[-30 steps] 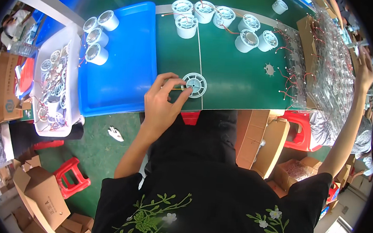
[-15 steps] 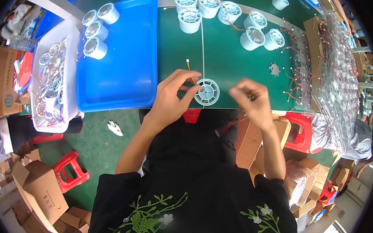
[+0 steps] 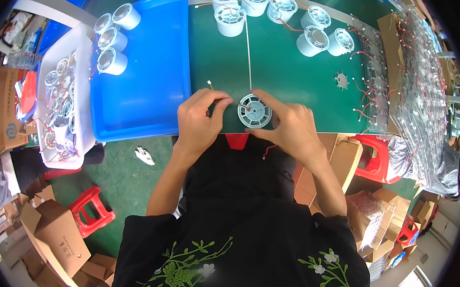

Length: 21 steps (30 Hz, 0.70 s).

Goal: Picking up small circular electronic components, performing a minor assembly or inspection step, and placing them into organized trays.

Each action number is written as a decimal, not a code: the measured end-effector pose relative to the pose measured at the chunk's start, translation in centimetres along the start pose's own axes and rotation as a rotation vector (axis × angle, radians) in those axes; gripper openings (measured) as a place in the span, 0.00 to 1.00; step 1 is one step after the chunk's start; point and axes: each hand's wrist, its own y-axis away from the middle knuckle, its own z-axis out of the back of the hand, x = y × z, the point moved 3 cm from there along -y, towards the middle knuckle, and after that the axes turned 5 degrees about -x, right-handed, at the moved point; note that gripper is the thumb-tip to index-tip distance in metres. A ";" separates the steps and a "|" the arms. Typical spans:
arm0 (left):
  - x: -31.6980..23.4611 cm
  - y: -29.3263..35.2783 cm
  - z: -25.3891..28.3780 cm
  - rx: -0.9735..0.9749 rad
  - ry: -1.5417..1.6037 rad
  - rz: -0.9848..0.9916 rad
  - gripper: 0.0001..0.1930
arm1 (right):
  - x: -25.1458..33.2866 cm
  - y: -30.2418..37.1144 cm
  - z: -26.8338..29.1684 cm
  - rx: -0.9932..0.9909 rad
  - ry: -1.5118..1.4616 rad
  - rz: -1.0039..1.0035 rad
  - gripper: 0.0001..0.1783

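At the near edge of the green table stands a round white plastic housing [image 3: 255, 113] with a spoked, ribbed top. My right hand [image 3: 291, 127] is closed round its right side, thumb at the near rim and fingers at the far rim. A thin wire lead [image 3: 211, 86] with a small white connector sticks up from my left hand [image 3: 204, 116], which pinches it between thumb and fingertips just left of the housing. The wire runs from the pinch into the housing's top, where a small reddish-brown spot shows near the centre.
Several white housings [image 3: 230, 21] stand at the back. A blue tray [image 3: 149, 84] on the left holds more; beside it is a white bin [image 3: 82, 152] of parts. Right lie a small toothed metal disc [image 3: 341, 80], red-wired pieces [image 3: 369, 94] and clear plastic bags [image 3: 417, 103].
My right hand has moved left from beside the housing and taken hold of it. My left hand has drawn slightly left, away from the housing, with the wire in its pinch.
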 end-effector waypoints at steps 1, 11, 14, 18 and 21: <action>0.1 0.2 -0.1 0.003 0.002 0.000 0.02 | 0.0 0.0 0.1 0.018 -0.012 -0.017 0.37; -2.6 0.4 1.3 0.096 -0.165 -0.122 0.12 | -1.4 1.0 2.8 0.172 -0.512 -0.157 0.41; -4.9 -0.1 2.8 -0.020 -0.050 -0.175 0.15 | -1.0 1.8 4.4 0.135 -0.564 -0.057 0.45; -7.3 -0.8 3.3 -0.009 0.101 -0.246 0.16 | 0.9 1.9 4.2 -0.025 -0.586 0.043 0.40; -8.0 -1.3 2.3 0.327 0.295 -0.152 0.13 | 1.3 1.3 3.9 -0.145 -0.564 0.199 0.33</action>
